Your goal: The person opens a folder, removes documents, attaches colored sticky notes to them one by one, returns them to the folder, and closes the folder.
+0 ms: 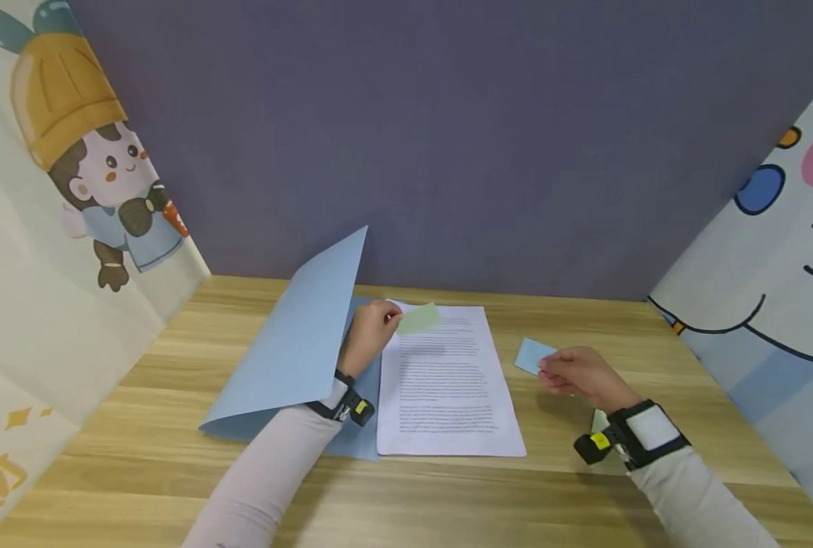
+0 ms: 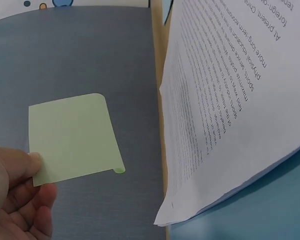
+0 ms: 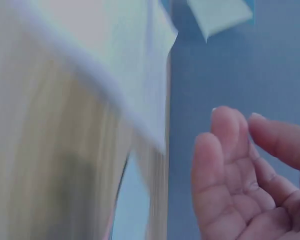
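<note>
Your left hand (image 1: 372,327) pinches green note (image 1: 420,319) by edge above printed pages (image 1: 447,396); paper should handle light, limp, easily creased, best held at rim. Only left wrist view shows its curled corner. Your right hand (image 1: 581,373) seems to touch blue paper square (image 1: 533,355) in head view; right wrist view shows fingers parted, holding nothing.
</note>
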Tool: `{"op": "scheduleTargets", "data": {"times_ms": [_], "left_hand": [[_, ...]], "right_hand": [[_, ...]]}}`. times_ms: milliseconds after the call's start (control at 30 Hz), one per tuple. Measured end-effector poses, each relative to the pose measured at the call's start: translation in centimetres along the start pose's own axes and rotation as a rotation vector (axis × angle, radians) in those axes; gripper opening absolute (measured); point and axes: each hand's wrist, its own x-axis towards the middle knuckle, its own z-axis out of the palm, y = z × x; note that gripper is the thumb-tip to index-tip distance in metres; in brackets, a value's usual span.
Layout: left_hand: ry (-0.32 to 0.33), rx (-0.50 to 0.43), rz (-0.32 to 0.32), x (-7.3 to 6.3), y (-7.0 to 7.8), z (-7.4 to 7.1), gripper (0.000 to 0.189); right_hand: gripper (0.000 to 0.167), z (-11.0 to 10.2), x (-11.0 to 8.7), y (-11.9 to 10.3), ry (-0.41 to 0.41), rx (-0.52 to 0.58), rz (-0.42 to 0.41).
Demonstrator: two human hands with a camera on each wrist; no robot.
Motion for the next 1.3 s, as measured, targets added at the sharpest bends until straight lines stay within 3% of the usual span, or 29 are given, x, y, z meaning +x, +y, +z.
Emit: {"op": "scheduleTargets", "data": {"times_ms": [200,300,500,633,667,867,900,1133,1300], "left_hand": [[0.044,0.032,0.073,0.0,-0.3,0.3,0.008],[0.062,0.031,0.088,0.3,-0.4,0.7,0.008],[0.101,0.03,0.079,0.7,-0.6,1.2,0.008],[0.143,0.053,0.121,0.7,-0.8,1.6,0.007],[0.15,0.058,0.135,0.7,-0.8,1.7,0.007],[0.125,0.083,0.176,0.3,-1.2,2.5,0.005],[0.108,0.088,0.178,0.2,-1.3,2.6,0.005],[-0.036,0.121,0.164,-0.2,-1.2,2.3,0.006],[-0.16,0.193,0.141,-0.1,-1.1,2.3,0.007]], "right_hand": [[0.022,4.2,4.1,-3.2,-0.143,0.32,0.056],[0.015,5.4,5.7,-4.4,-0.155,0.438,0.115],[0.016,7.2,8.6,-5.7,-0.097,0.506,0.104],[0.025,8.4,10.4,-5.1,-0.059,0.526,0.086],[0.027,8.4,11.0,-4.7,-0.081,0.546,0.065],[0.036,9.3,12.0,-4.3,-0.039,0.519,0.095],[0.036,9.5,11.9,-4.5,-0.005,0.489,0.117],[0.027,9.9,11.9,-4.8,-0.009,0.389,0.07],[0.03,10.4,12.8,-4.5,0.044,0.223,0.044]]}}
